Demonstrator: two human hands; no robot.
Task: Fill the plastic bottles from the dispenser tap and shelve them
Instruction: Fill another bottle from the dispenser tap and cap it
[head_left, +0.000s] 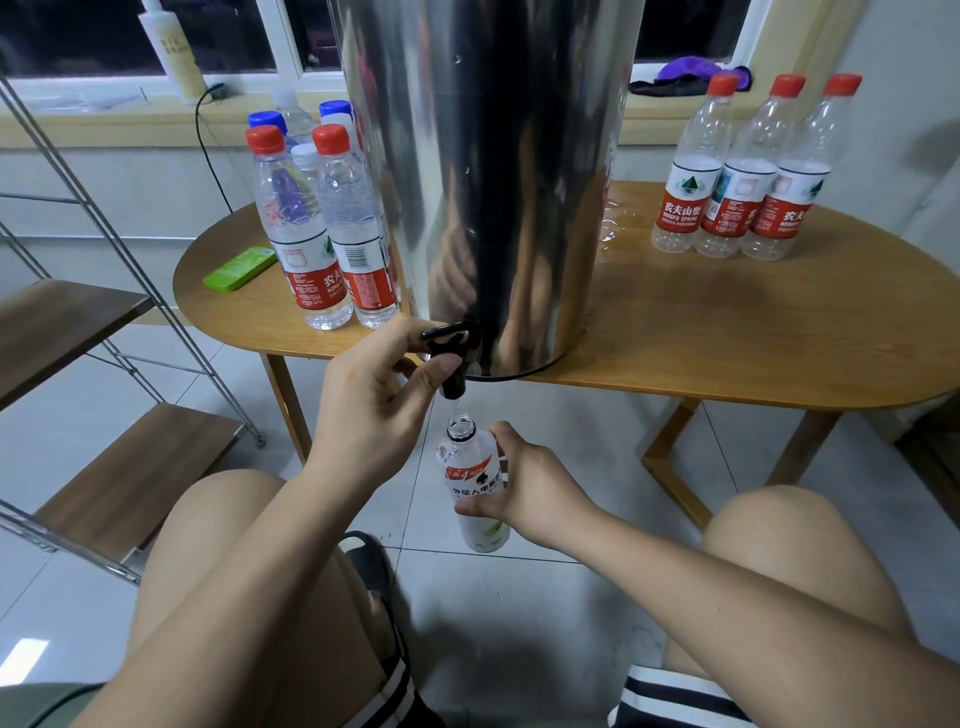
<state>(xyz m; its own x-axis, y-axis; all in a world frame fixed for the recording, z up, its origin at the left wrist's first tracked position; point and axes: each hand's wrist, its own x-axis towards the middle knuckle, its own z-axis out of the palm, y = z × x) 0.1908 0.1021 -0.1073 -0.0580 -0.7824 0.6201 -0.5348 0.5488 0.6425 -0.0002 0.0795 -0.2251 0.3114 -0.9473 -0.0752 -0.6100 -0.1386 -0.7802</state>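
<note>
Bottle (474, 483), uncapped, held under tap (453, 358) by right hand (524, 493) wrapped round its body; left hand (379, 395) pinches tap lever. Risk: narrow neck drifts off stream → water on floor; overfill if lever's released late.

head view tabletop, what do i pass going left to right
green flat object → group of capped bottles → steel dispenser → water puddle → three red-capped bottles

Top of the dispenser (493, 156) beyond the upper edge; blue-capped bottles (267, 120) half-hidden.
</note>
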